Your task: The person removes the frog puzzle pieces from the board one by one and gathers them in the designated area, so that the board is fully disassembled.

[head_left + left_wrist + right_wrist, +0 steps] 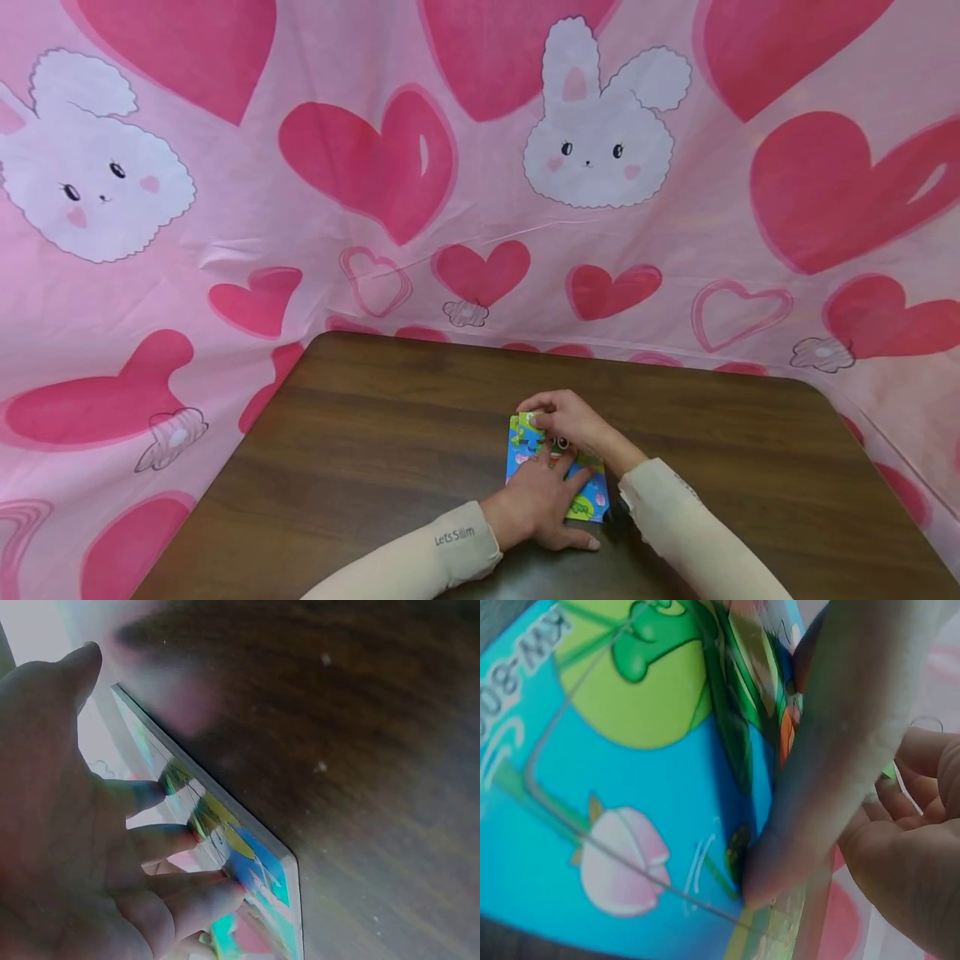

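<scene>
A thin jigsaw puzzle board [592,500] lies on the brown table, printed in blue and green with pink buds. My left hand [543,500] rests on its lower part, fingers spread and tips pressing on the picture; the left wrist view shows those fingertips [225,896] touching the board's surface. At the board's far left corner, my right hand [570,419] pinches a green puzzle piece [532,421] between thumb and fingers. In the right wrist view only a green sliver [889,772] of it shows among the curled fingers. Both hands cover much of the picture's middle.
The dark wood-grain table [375,433] extends around the board on all sides. Behind and beside it hangs a pink cloth [495,200] with hearts and rabbit faces, meeting the table's far edge.
</scene>
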`<state>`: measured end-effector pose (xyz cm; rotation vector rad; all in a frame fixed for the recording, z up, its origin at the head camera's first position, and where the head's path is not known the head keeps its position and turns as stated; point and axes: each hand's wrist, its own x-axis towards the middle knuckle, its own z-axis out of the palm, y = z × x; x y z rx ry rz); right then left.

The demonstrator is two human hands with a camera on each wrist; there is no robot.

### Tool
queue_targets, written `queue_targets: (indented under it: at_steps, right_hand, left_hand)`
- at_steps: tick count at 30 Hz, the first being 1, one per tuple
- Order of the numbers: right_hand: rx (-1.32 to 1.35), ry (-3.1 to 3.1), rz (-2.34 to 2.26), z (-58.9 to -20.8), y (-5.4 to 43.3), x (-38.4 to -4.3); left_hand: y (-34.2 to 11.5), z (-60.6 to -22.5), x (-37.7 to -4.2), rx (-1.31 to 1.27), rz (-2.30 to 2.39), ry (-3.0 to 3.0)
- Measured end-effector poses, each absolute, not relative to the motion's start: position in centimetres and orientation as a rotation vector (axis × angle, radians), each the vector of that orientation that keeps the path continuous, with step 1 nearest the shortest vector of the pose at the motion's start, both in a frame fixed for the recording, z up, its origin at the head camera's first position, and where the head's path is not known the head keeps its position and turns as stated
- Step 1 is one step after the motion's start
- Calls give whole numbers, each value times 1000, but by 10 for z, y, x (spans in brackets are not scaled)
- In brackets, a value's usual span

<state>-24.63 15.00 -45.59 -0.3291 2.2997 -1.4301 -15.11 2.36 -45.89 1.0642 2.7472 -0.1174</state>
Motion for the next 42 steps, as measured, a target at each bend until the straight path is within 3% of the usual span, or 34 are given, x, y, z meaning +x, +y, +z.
queue_targets:
  at_steps: [14,42]
  right_hand:
    - [-213,2181,-1679,-456,187,-253]
    - [8,2232,-1706,-463,277,-242]
  left_hand:
    - [22,-450,-149,1032,-89,2732]
    - [24,-449,-151,1008,-12,2733]
